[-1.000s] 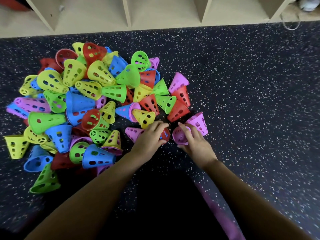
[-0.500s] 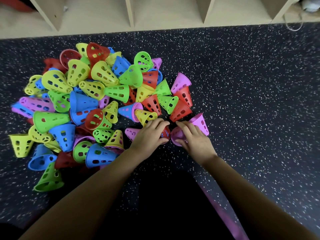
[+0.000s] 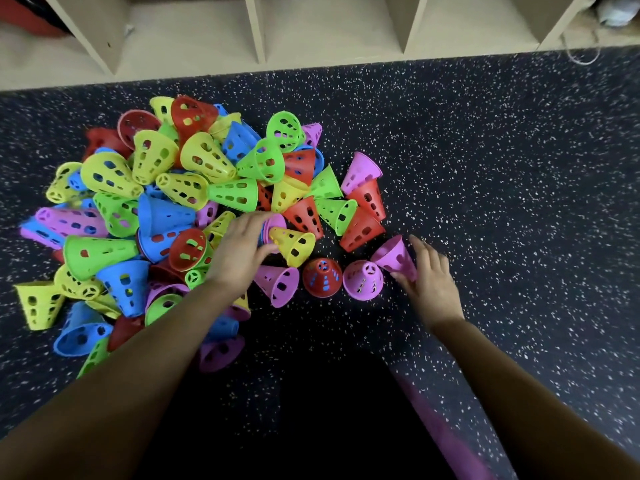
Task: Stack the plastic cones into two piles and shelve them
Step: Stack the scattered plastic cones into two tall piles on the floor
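A heap of perforated plastic cones [image 3: 166, 209] in yellow, green, blue, red and pink lies on the dark speckled floor at the left. In front of it a red cone [image 3: 322, 277] and a pink cone [image 3: 363, 280] stand side by side, narrow ends up. My left hand [image 3: 242, 251] is at the heap's near edge, its fingers and thumb closed around the rim of a pink-and-blue nested cone [image 3: 275, 225] beside a yellow cone [image 3: 294, 244]. My right hand [image 3: 429, 282] grips the wide end of a pink cone [image 3: 394, 254] lying on its side.
A light wooden shelf unit [image 3: 329, 29] with open compartments runs along the far edge of the floor. Another pink cone [image 3: 277, 284] lies on its side left of the red one. Bare speckled floor [image 3: 519, 202] stretches to the right.
Both hands have let go of the red and pink cones, which now stand upright. My left hand moved up into the heap; my right hand moved right onto the lying pink cone.
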